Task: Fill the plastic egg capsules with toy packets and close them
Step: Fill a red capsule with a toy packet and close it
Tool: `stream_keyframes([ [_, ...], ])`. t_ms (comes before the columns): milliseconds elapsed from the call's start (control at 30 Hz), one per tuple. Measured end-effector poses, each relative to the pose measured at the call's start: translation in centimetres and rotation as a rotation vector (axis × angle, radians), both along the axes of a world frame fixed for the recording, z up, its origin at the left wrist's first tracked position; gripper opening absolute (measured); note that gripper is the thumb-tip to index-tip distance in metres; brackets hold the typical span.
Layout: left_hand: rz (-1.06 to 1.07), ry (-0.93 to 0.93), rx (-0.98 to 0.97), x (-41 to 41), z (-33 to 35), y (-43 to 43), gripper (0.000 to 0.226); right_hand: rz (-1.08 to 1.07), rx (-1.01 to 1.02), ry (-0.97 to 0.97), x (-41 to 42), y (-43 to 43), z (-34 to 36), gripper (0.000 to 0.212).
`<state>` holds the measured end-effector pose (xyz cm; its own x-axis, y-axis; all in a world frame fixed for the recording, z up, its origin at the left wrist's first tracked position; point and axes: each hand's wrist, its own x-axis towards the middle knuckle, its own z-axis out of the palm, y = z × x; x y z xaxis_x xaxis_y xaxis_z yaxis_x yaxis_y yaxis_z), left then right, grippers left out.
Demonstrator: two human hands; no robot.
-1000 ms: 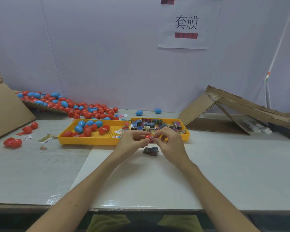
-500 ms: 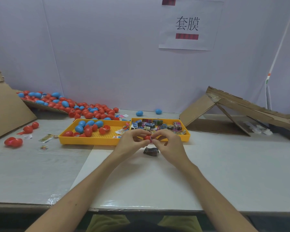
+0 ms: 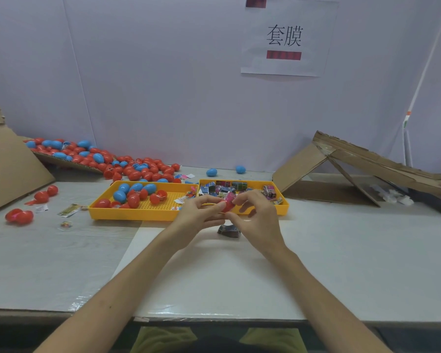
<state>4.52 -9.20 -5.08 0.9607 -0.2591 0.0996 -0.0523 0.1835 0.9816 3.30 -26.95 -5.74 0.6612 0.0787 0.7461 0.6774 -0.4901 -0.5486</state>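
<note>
While I sit at a pale grey table [image 3: 341, 250], both my bare forearms reach up from the bottom of the frame and meet just below its centre. My left hand [image 3: 199, 212] and right hand [image 3: 255, 217] hold one red plastic egg capsule [image 3: 226, 207] between them, above the table. The fingers of both hands are curled, and their tips pinch the capsule from either side. A pink toy packet [image 3: 230, 197] shows at the capsule's top edge, between my fingertips; I cannot tell how far inside it sits.

Under my right hand, a dark crumpled toy packet [image 3: 229, 230] lies on the table.

Just behind my hands, two shallow yellow plastic trays stand side by side. The left yellow tray [image 3: 137, 215] holds loose red and blue egg capsules. The right yellow tray [image 3: 283, 210] holds a heap of small printed toy packets.

Toward the left of the frame, a large pile of red and blue plastic eggs [image 3: 127, 168] spills along the wall. At the right, a folded brown cardboard sheet [image 3: 303, 161] leans like a tent. A white paper sign [image 3: 313, 34] with two black characters hangs on the wall at the upper right.
</note>
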Motion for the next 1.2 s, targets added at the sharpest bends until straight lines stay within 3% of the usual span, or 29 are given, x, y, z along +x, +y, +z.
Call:
stream_keyframes([
  [267,-0.114,0.087,-0.098,-0.18,-0.01,-0.07,0.039,-0.03,-0.05,-0.085,0.08,0.15,-0.31,0.038],
  [700,-0.127,0.12,-0.083,-0.37,0.07,-0.19,0.037,-0.089,-0.084,-0.141,0.04,0.06,-0.49,0.026],
  [900,-0.205,0.122,-0.107,-0.4,0.11,-0.15,0.035,-0.076,-0.021,-0.105,-0.23,0.33,-0.13,0.042],
  [1200,-0.266,0.138,-0.077,-0.32,-0.02,0.12,0.041,-0.103,-0.017,-0.161,-0.23,0.15,-0.16,0.028],
])
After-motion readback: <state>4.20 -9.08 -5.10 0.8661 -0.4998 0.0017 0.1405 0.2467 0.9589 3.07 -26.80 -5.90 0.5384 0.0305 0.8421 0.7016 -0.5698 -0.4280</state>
